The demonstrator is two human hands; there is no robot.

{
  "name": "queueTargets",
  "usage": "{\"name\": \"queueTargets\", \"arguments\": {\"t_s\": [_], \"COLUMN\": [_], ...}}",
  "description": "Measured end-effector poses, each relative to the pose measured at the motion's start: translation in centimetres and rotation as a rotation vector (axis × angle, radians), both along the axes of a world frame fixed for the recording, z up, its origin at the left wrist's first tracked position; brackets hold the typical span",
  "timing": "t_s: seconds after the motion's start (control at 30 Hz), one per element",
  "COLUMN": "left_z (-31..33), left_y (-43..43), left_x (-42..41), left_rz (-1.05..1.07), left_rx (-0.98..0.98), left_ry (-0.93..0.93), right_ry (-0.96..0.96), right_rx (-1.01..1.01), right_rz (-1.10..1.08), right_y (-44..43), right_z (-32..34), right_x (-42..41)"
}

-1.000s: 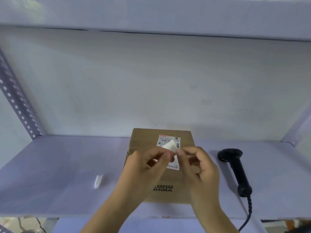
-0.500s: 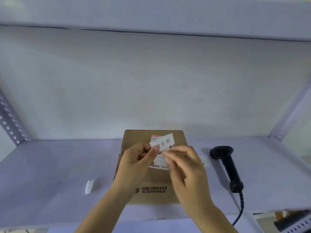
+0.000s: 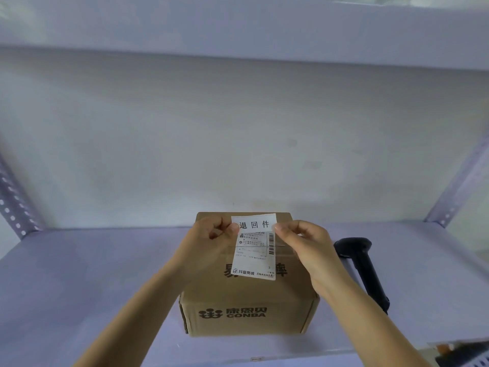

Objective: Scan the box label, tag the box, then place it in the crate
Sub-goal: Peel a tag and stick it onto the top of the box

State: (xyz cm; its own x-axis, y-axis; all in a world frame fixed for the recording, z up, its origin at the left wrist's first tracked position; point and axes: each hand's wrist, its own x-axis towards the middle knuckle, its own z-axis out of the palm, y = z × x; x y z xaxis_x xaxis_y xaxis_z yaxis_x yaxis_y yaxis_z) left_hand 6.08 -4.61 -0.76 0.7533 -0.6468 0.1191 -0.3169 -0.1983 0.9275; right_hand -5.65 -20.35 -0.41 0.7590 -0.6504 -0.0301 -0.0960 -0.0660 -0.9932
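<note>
A brown cardboard box [image 3: 248, 311] printed with CONBA stands on the pale shelf, a white shipping label [image 3: 254, 258] stuck on its top. A small white tag [image 3: 254, 222] with three black characters is stretched flat over the label's far end. My left hand [image 3: 209, 242] pinches the tag's left edge and my right hand [image 3: 304, 245] pinches its right edge. Whether the tag touches the box I cannot tell.
A black handheld barcode scanner [image 3: 362, 268] lies on the shelf [image 3: 79, 287] just right of the box, its cable running off the front edge. Perforated uprights [image 3: 13, 207] flank the shelf; another shelf board [image 3: 238, 27] hangs overhead.
The tag went from crumpled between my fingers to spread flat, text facing me, and moved down over the label's far end. The view shifted, so the white scrap at left is out of sight.
</note>
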Motion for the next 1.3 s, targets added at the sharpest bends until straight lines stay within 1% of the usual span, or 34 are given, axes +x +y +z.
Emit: {"name": "queueTargets", "arguments": {"t_s": [0.07,0.17,0.3,0.37,0.53,0.87,1.0,1.1,1.17,1.23,1.3], "left_z": [0.3,0.8,0.4,0.1,-0.1,-0.5,-0.6,-0.4,-0.7,-1.4,-2.4], "left_y": [-0.8,-2.9,-5.4,-6.1,-7.2,-7.5,-7.6,-7.2,-6.5,-5.5,-4.8], "left_x": [1.5,4.6,8.3,9.1,10.3,10.6,10.2,9.3,8.6,7.0,5.1], "left_rz": [0.048,0.103,0.063,0.060,0.092,0.093,0.110,0.126,0.170,0.189,0.080], "left_rx": [0.095,0.315,0.556,0.629,0.752,0.808,0.814,0.811,0.713,0.571,0.551], "left_ry": [-0.003,-0.057,-0.140,-0.140,-0.163,-0.219,-0.279,-0.351,-0.409,-0.528,-0.699], "right_ry": [0.031,0.115,0.338,0.416,0.499,0.557,0.571,0.537,0.494,0.443,0.419], "right_rx": [-0.053,-0.187,-0.336,-0.368,-0.432,-0.543,-0.624,-0.666,-0.773,-0.967,-1.121], "right_rz": [-0.021,-0.053,-0.108,-0.139,-0.180,-0.211,-0.218,-0.246,-0.215,-0.096,0.085], "right_y": [-0.5,-1.7,-3.1,-3.5,-3.4,-3.3,-3.2,-3.1,-2.8,-2.4,-1.7], "right_z": [0.4,0.7,-1.0,-1.8,-2.3,-2.9,-3.3,-3.4,-3.5,-3.4,-3.3], "right_x": [1.3,4.5,8.5,9.4,10.1,10.6,10.8,10.4,9.7,8.8,8.2]}}
